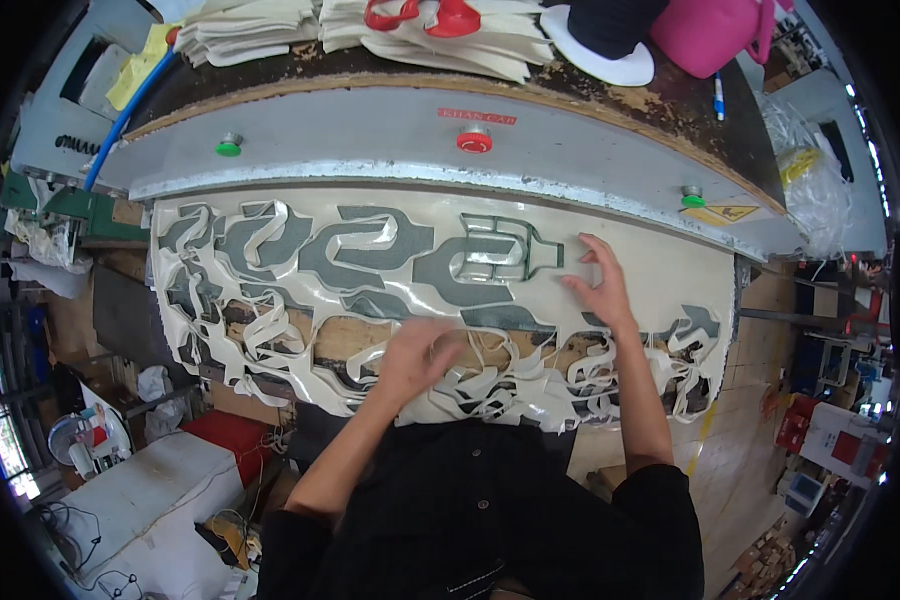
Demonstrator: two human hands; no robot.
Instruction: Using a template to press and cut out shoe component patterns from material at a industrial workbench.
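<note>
A cutting die [526, 250] with green metal edges, shaped like a shoe-upper outline, lies on a cream-white sheet [660, 270]. Just past its narrow right end is my right hand [602, 285], fingers curved and spread, with a gap to the die and nothing held. My left hand [420, 355] hovers over the near part of the sheet, left of and nearer than the die. Motion smears its fingers, so I cannot make out whether they hold anything. Several U-shaped openings in the sheet show a dark grey-green surface [365, 250] beneath. Thin curling offcuts [510, 380] hang along its near edge.
Across the far side runs a grey press beam [340, 130] with a red button [474, 140] and green buttons [228, 146] [692, 196]. On its top lie stacked cream pieces [250, 28], red-handled scissors [440, 18], a pink jug [705, 35] and a pen [718, 98].
</note>
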